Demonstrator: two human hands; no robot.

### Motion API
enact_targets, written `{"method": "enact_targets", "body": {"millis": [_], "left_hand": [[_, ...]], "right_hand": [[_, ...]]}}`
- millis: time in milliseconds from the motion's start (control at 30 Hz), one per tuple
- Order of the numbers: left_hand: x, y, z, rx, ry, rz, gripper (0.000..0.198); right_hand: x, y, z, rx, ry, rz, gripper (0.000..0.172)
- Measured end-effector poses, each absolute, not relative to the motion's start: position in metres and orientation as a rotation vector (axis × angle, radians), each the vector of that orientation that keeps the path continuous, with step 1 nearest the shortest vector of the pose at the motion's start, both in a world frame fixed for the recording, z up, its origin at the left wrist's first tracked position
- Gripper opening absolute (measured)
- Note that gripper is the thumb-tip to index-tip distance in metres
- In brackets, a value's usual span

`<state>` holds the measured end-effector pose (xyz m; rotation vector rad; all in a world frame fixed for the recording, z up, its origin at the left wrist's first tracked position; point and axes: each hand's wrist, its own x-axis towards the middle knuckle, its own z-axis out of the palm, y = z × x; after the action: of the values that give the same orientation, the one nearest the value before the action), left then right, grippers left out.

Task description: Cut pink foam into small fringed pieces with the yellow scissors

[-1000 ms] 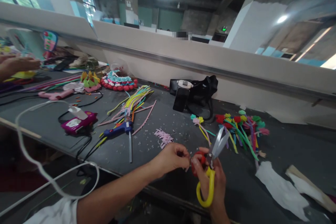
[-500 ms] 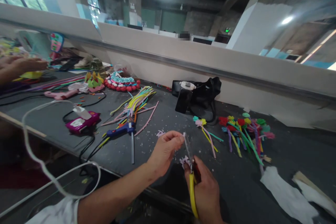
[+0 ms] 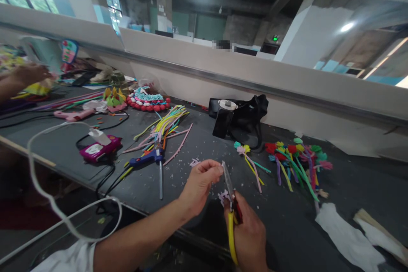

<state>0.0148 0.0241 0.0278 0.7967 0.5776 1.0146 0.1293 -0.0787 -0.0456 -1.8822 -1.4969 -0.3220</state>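
My right hand (image 3: 250, 233) grips scissors (image 3: 230, 204) with yellow and red handles, blades pointing up and away, nearly closed. My left hand (image 3: 200, 185) is closed in a pinch just left of the blades, holding a small pale pink fringed piece (image 3: 223, 196) against the scissors. More pink scraps (image 3: 194, 162) lie on the dark table (image 3: 350, 178) just beyond my left hand. A blue glue gun (image 3: 146, 158) lies to the left of my hands.
Coloured pipe-cleaner flowers (image 3: 295, 157) lie at the right, loose coloured strips (image 3: 165, 125) at centre left, a black bag (image 3: 242, 117) behind. A magenta device (image 3: 97, 148) with cables, a pink glue gun (image 3: 72, 114) and white cloth (image 3: 347, 231) are here. Another person's hand (image 3: 25, 74) works at far left.
A second ago the scissors stood open with blades tilted right; they have turned edge-on and closed against the pink piece. My left hand rose slightly. Little differs from half a second ago.
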Motion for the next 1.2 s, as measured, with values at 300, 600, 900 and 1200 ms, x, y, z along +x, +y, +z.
{"method": "enact_targets", "body": {"millis": [300,600,900,1200], "left_hand": [[0.014,0.025,0.03,0.822,0.622,1.037,0.012],[0.014,0.025,0.034,0.852,0.636,1.038,0.013],[0.017,0.022,0.018,1.81,0.798,0.893,0.005],[0.018,0.008,0.012,2.569,0.54,0.837,0.005]], "right_hand": [[0.13,-0.08,-0.044,-1.861,-1.502,-0.273,0.045],[0.128,-0.077,-0.036,-1.849,-1.364,0.011,0.035],[0.125,-0.078,-0.012,-1.771,-0.952,0.307,0.052],[0.132,-0.076,-0.006,-1.745,-0.854,0.379,0.051]]}}
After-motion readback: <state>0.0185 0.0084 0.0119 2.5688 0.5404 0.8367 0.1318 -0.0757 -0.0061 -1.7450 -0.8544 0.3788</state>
